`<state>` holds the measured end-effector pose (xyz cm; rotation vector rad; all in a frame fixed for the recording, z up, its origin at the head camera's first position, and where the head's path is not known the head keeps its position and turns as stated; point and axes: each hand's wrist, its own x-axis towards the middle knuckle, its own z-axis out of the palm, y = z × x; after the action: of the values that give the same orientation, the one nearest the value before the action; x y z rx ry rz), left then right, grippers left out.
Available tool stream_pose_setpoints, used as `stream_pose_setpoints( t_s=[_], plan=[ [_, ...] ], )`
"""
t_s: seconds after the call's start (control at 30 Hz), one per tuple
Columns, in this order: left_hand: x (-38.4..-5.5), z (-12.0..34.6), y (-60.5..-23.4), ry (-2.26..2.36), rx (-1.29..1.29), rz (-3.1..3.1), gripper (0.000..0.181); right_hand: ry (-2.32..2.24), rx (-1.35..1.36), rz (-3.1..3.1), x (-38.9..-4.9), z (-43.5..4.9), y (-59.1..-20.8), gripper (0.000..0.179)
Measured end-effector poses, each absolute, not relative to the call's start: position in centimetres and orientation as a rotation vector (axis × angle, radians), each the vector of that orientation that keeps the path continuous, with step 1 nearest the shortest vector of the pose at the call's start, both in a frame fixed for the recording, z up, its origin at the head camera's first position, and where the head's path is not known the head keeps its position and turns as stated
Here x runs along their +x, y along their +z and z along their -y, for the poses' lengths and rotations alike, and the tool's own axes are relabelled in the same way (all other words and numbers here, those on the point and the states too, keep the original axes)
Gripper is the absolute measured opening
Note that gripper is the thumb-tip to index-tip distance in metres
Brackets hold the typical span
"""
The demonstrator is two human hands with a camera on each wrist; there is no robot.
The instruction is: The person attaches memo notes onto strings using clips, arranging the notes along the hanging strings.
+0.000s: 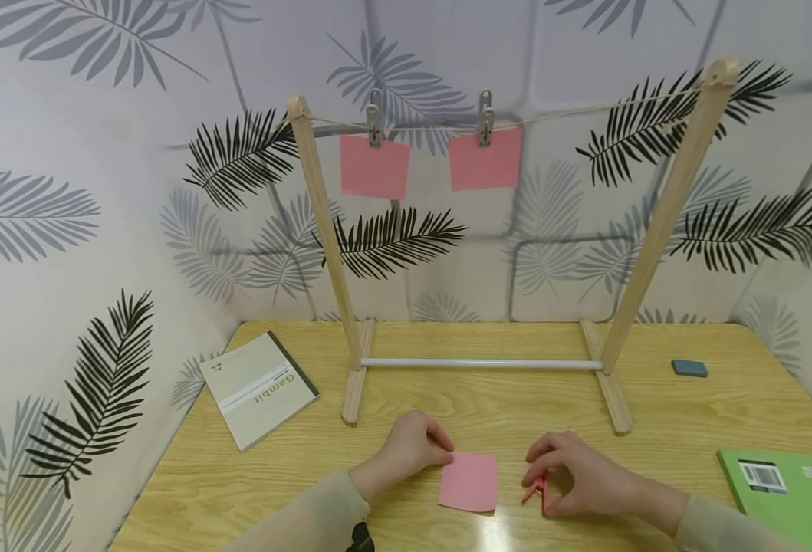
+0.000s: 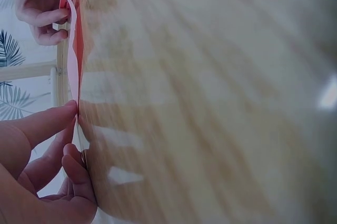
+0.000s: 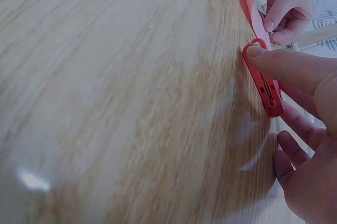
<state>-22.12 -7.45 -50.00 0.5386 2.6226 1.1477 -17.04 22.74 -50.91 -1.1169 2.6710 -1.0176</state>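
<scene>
A square pink paper note (image 1: 469, 481) lies near the front of the table, slightly curved in the wrist views. My left hand (image 1: 412, 446) pinches its upper left corner between thumb and fingertip. To the right of the note, my right hand (image 1: 585, 477) holds a red clothespin (image 3: 265, 84) between thumb and fingers, just above the tabletop. The clothespin and note are apart in the head view. Behind them stands a wooden frame (image 1: 330, 245) with a string (image 1: 585, 112) across its top. Two pink notes hang there, the left one (image 1: 374, 169) and the right one (image 1: 486, 161), from metal clips.
A notebook (image 1: 261, 391) lies at the table's left. On the right are a small dark blue block (image 1: 689, 369) and a green pad (image 1: 792, 498) with a barcode label. A white crossbar (image 1: 481, 363) joins the frame's wooden feet. A leaf-patterned wall stands behind.
</scene>
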Motion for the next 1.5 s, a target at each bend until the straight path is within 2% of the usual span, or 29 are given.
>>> stream_pose_setpoints(
  t_s=[0.63,0.83,1.5],
  plan=[
    [-22.2,7.5,-49.7,1.079,0.573,-2.644,0.008,-1.027,-1.034,-2.698,-16.7,-22.3,-51.1,0.019],
    [-22.4,7.5,-50.0,1.066,0.581,-2.676,0.012,-1.034,-1.008,-2.689,-16.8,-22.3,-50.8,0.02],
    [-22.5,7.6,-49.5,1.031,0.561,-2.615,0.008,-1.139,-0.871,-2.524,-17.5,-22.6,-50.0,0.024]
  ],
)
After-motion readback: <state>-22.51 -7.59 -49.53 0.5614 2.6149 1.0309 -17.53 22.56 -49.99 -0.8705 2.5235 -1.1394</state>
